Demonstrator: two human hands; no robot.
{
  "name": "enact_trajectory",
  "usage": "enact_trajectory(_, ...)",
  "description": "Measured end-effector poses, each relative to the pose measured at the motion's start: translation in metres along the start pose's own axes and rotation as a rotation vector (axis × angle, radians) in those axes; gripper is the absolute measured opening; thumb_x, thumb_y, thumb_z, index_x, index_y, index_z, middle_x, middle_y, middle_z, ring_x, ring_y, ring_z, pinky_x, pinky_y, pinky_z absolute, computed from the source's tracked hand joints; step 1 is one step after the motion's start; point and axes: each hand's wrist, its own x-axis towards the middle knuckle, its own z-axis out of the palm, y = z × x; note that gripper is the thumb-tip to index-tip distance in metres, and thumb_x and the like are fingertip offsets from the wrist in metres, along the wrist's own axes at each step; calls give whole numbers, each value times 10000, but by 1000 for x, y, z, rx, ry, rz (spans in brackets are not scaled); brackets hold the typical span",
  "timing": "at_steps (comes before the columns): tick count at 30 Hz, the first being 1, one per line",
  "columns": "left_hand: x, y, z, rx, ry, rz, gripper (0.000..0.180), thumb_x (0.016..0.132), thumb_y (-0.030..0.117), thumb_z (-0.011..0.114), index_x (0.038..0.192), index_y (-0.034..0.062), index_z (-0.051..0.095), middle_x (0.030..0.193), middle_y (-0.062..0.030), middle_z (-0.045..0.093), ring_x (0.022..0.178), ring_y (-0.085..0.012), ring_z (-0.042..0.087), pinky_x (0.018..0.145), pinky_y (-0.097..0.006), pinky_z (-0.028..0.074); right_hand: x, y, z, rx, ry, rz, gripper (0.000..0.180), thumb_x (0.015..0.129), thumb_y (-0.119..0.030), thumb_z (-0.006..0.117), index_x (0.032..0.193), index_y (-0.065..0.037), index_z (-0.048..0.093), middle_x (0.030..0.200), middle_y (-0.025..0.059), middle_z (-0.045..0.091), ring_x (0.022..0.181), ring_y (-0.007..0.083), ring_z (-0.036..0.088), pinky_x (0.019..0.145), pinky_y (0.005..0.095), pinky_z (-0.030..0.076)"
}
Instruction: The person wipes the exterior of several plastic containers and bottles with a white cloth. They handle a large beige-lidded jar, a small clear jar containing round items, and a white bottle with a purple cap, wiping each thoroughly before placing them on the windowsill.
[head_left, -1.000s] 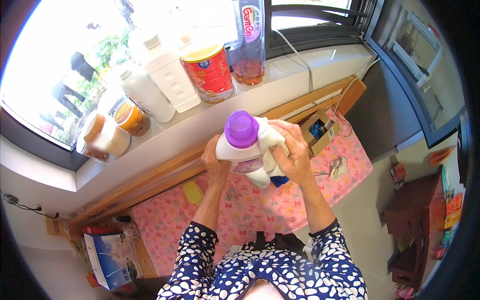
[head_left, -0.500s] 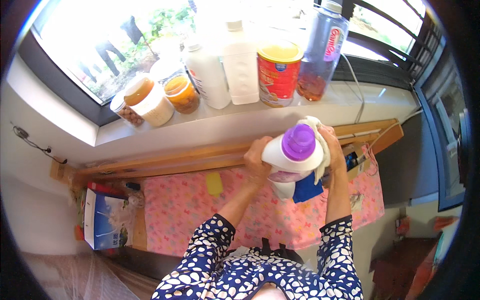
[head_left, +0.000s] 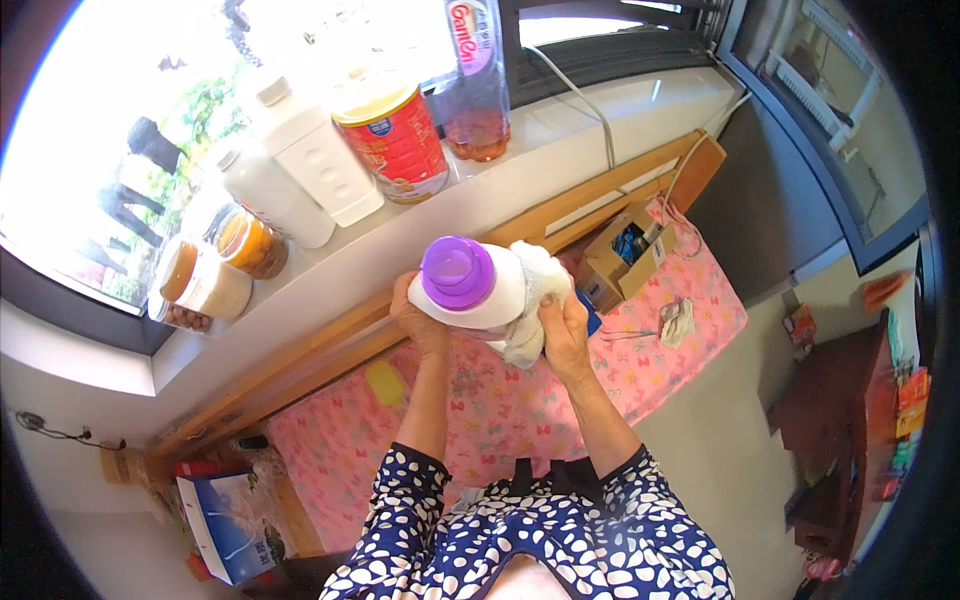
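A white plastic bottle [head_left: 505,268] with a purple cap [head_left: 458,272] is held up above the pink patterned cloth, its cap toward me. My left hand [head_left: 420,318] is closed round the bottle's left side, below the cap. On the other side my right hand [head_left: 564,338] grips a white cloth [head_left: 537,290] and presses it against the bottle's wall. The bottle's lower part is mostly hidden behind its own shoulder and my hands. A bit of something blue [head_left: 592,318] shows just beyond my right hand.
On the windowsill stand a red tin [head_left: 398,150], a clear bottle [head_left: 474,105], white bottles [head_left: 318,165] and small jars [head_left: 252,245]. The pink cloth [head_left: 480,420] bears a yellow piece [head_left: 384,383], a cardboard box [head_left: 607,280] and scissors [head_left: 630,335]. A blue-white box [head_left: 210,530] sits at lower left.
The view has turned toward the right. My right hand and the white cloth have shifted along the bottle's side, toward its front. Both hands keep hold.
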Motion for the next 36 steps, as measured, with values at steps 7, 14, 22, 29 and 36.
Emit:
enact_trajectory(7,0,3,1,-2,-78,14,119,845,50,598,729,51,571,708,54,554,678,-53,487,589,-227,430,53,5,-18,-277,-218,84,296,874,-183,476,1046,20,605,979,181,610,922,308,554,840,369,422)
enact_trajectory(14,1,-11,5,-48,5,34,254,845,189,645,695,22,526,674,49,518,651,-65,456,579,-236,407,61,25,-8,-540,-9,-44,312,856,-188,505,1098,-15,597,1005,181,608,919,350,562,813,411,430)
enact_trajectory(22,4,-16,4,-258,50,-32,152,869,67,598,721,36,576,739,60,553,669,-53,485,598,-201,425,-14,10,13,-659,152,-381,363,855,-35,505,1216,-14,539,1194,149,551,1065,311,493,934,399,365)
enact_trajectory(29,-1,-24,-18,-459,-22,-294,67,871,36,586,834,29,640,805,48,592,698,-68,540,610,-208,454,26,-3,-24,-431,-290,-203,325,819,-37,555,1141,-4,585,1159,138,582,1085,291,510,965,376,378)
enact_trajectory(36,-7,-12,-19,-308,-293,-238,62,845,26,619,785,38,613,761,38,564,667,-73,509,584,-219,427,84,13,-18,-380,-773,80,338,856,-182,480,1108,17,586,1069,149,620,1028,291,564,910,360,423)
